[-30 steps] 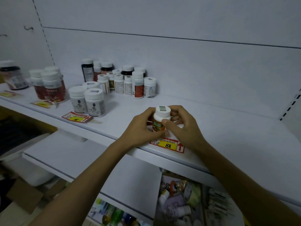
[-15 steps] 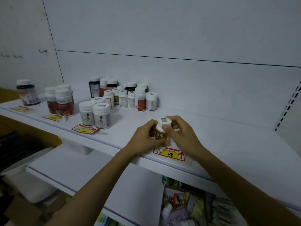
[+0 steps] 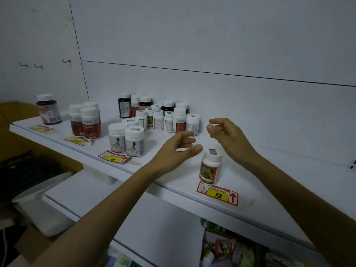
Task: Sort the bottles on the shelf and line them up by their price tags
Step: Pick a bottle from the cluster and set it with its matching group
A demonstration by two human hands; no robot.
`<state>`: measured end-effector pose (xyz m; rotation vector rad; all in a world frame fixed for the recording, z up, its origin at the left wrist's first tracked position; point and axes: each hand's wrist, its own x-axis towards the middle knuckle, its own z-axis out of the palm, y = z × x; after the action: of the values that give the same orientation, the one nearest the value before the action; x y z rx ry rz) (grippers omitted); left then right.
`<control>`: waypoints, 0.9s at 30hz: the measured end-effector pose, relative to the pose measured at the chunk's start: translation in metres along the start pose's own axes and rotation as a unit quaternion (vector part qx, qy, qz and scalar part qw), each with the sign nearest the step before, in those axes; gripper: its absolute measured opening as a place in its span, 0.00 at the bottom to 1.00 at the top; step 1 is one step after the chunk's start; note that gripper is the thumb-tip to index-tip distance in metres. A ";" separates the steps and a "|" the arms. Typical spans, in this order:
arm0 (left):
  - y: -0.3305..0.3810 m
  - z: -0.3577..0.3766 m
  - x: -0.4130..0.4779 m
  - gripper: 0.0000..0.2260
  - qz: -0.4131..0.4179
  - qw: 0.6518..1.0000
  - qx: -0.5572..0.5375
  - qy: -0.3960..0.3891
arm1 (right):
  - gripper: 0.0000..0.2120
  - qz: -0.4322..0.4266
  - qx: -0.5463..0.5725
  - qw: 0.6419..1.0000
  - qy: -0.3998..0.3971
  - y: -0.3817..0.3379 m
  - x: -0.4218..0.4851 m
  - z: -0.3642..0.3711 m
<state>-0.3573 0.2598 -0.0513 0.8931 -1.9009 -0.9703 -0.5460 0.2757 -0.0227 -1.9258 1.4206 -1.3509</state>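
Observation:
A small white-capped bottle with a green and orange label (image 3: 210, 167) stands upright on the white shelf (image 3: 269, 189), just behind the red and yellow "88" price tag (image 3: 217, 194). My left hand (image 3: 177, 147) hovers to its left, fingers loosely curled, holding nothing. My right hand (image 3: 227, 133) hovers above and behind it, also holding nothing. A cluster of mixed bottles (image 3: 159, 116) stands at the back. Two white bottles (image 3: 126, 139) stand behind another tag (image 3: 113, 157). Red-labelled bottles (image 3: 86, 121) stand further left.
A dark bottle (image 3: 48, 109) stands at the shelf's far left behind a tag (image 3: 40, 128). A further tag (image 3: 77, 140) lies before the red-labelled bottles. A lower shelf (image 3: 115, 205) juts out below, with packaged goods (image 3: 227, 249) underneath.
Both hands have let go of the green and orange bottle and lifted away from it, the left hand moving left, the right hand up and back. The bottle now stands alone behind the 88 tag.

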 end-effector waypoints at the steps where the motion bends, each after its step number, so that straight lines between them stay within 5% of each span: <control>1: -0.002 -0.006 0.003 0.28 -0.005 1.000 -0.005 0.011 | 0.14 0.003 0.002 1.000 -0.003 -0.001 0.011 0.001; 7: -0.025 -0.020 0.028 0.18 -0.029 0.998 0.033 0.051 | 0.11 0.045 -0.101 0.992 -0.065 0.005 0.089 0.012; 12: -0.050 -0.015 0.052 0.21 -0.010 0.995 0.094 0.010 | 0.21 0.034 -0.301 0.943 -0.137 0.014 0.151 0.025; 18: -0.075 -0.015 0.060 0.20 0.002 0.993 0.119 0.007 | 0.33 0.017 -0.412 0.883 -0.223 0.008 0.194 0.055; 27: -0.078 -0.014 0.063 0.23 0.000 0.994 0.102 0.032 | 0.28 -0.029 -0.471 0.867 -0.158 0.016 0.219 0.086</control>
<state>-0.3543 0.1670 -0.0915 1.0303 -1.9701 -0.7476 -0.4750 0.0562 0.0277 -2.5948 2.0515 -0.2532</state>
